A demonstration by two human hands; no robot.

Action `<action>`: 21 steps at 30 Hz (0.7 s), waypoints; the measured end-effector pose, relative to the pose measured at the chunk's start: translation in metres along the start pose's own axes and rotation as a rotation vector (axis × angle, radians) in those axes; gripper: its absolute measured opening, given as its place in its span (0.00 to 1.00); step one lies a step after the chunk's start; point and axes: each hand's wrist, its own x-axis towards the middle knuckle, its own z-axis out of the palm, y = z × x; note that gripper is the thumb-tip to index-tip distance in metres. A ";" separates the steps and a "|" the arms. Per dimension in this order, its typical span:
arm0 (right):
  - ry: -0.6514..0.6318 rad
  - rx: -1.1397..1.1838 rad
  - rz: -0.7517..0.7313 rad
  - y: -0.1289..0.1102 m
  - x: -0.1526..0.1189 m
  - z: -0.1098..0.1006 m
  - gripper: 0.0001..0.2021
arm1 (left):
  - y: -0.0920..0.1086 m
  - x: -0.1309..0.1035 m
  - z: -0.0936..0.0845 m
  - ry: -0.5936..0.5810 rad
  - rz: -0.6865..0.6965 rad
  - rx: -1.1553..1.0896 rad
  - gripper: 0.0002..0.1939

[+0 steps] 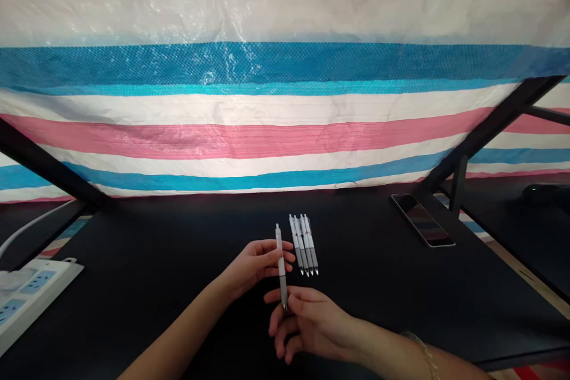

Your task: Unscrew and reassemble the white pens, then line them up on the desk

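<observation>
A white retractable pen point(280, 249) with a grey grip stands nearly upright between my hands, clicker end up and tip down. Around its upper barrel, my left hand point(260, 261) is closed, thumb on the near side and fingers behind. My right hand point(309, 320) pinches the grey grip near the tip between thumb and forefinger, its other fingers loosely curled below. Just right of my left fingertips, several similar white and grey pens point(304, 244) lie side by side on the black table point(187, 285), tips toward me.
A phone point(423, 219) lies at the right of the table. On the left edge sits a white power strip point(42, 291) with a plug and cable. Black frame bars point(490, 136) slant up at both sides, before a striped plastic sheet point(285, 142).
</observation>
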 end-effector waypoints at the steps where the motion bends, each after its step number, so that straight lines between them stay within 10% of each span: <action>1: 0.005 0.011 -0.006 0.001 0.000 -0.002 0.18 | 0.000 0.000 0.001 -0.016 -0.005 -0.005 0.15; 21: 0.176 -0.063 0.091 -0.010 0.001 -0.008 0.16 | -0.014 0.007 0.002 0.160 -0.001 -0.125 0.12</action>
